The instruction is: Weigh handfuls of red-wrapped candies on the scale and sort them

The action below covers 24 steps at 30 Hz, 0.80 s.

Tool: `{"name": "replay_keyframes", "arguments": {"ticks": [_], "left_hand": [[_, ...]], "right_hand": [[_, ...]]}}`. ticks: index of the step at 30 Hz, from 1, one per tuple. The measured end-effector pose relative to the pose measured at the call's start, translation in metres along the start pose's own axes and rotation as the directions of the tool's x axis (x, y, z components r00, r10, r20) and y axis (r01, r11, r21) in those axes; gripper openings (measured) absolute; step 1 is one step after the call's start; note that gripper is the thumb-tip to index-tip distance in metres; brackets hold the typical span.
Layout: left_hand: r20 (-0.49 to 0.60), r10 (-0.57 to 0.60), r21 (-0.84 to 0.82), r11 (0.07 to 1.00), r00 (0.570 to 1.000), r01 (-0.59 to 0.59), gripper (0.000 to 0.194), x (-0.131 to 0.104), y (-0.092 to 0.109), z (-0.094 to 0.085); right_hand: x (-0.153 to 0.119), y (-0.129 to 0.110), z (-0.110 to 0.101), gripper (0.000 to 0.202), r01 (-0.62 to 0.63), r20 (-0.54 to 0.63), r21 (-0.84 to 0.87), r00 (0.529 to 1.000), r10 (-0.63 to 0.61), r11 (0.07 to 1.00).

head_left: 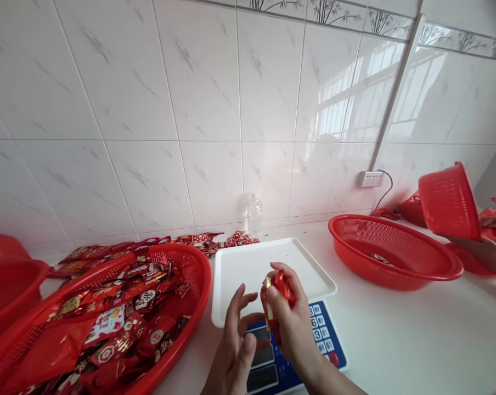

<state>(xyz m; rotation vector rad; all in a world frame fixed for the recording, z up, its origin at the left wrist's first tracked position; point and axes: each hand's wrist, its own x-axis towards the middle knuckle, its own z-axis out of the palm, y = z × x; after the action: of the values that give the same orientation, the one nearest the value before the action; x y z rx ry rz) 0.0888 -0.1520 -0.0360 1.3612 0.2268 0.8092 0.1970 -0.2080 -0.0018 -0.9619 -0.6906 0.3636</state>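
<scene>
My right hand [289,315] is closed around a few red wrapped candies [281,285] with some gold showing; how many is hidden by the fingers. Beside it, my left hand [237,340] has its fingers apart and holds nothing. Both hands are over the blue keypad and display panel of a weighing scale [328,329], just in front of its white tray [248,269]. To the left stands a red oval basket [201,274] filled with red, white and dark candy packets [120,323].
A red basket [396,277] with a small packet inside stands right of the scale. Another person's hand [474,249] holds a tilted red basket [447,200] at far right. Along the wall are loose packets [202,241], a clear bottle [255,214] and a power strip [371,179].
</scene>
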Motion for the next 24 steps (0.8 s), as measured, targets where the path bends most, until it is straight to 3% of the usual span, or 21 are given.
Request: {"name": "replay_keyframes", "arguments": {"ticks": [1, 3, 5, 6, 11, 17, 21, 24], "left_hand": [[0.043, -0.058, -0.142, 0.988, 0.997, 0.064, 0.059, 0.000, 0.002, 0.000], [0.145, -0.152, -0.393, 0.898, 0.978, 0.197, 0.060, 0.001, 0.007, 0.000], [0.199, -0.201, -0.546, 0.790, 0.959, 0.279, 0.061, 0.001, 0.010, -0.002], [0.200, -0.212, -0.589, 0.754, 0.957, 0.290, 0.062, 0.001, 0.011, -0.002], [0.132, -0.188, -0.666, 0.711, 0.973, 0.228, 0.066, 0.002, 0.017, -0.003], [0.283, -0.171, -0.668, 0.671, 0.944, 0.322, 0.043, 0.003, 0.024, -0.006], [0.281, -0.163, -0.604, 0.736, 0.946, 0.306, 0.036, 0.002, 0.024, -0.006], [0.275, -0.167, -0.512, 0.808, 0.947, 0.291, 0.038, 0.001, 0.026, -0.004]], "right_hand": [[-0.002, 0.002, 0.001, 0.032, 0.172, 0.067, -0.121, 0.984, -0.165, 0.978], [-0.006, 0.005, 0.005, 0.039, 0.484, 0.278, -0.274, 0.867, -0.414, 0.831], [-0.009, 0.007, 0.011, 0.048, 0.661, 0.439, -0.347, 0.742, -0.507, 0.666], [-0.011, 0.008, 0.014, 0.051, 0.693, 0.480, -0.383, 0.714, -0.510, 0.610], [-0.014, 0.007, 0.023, 0.051, 0.700, 0.580, -0.504, 0.708, -0.403, 0.506], [-0.012, 0.010, 0.013, 0.071, 0.755, 0.708, -0.563, 0.651, -0.275, 0.338], [-0.012, 0.010, 0.006, 0.078, 0.773, 0.745, -0.586, 0.632, -0.214, 0.241], [-0.013, 0.007, 0.002, 0.081, 0.783, 0.757, -0.567, 0.618, -0.213, 0.257]]}}
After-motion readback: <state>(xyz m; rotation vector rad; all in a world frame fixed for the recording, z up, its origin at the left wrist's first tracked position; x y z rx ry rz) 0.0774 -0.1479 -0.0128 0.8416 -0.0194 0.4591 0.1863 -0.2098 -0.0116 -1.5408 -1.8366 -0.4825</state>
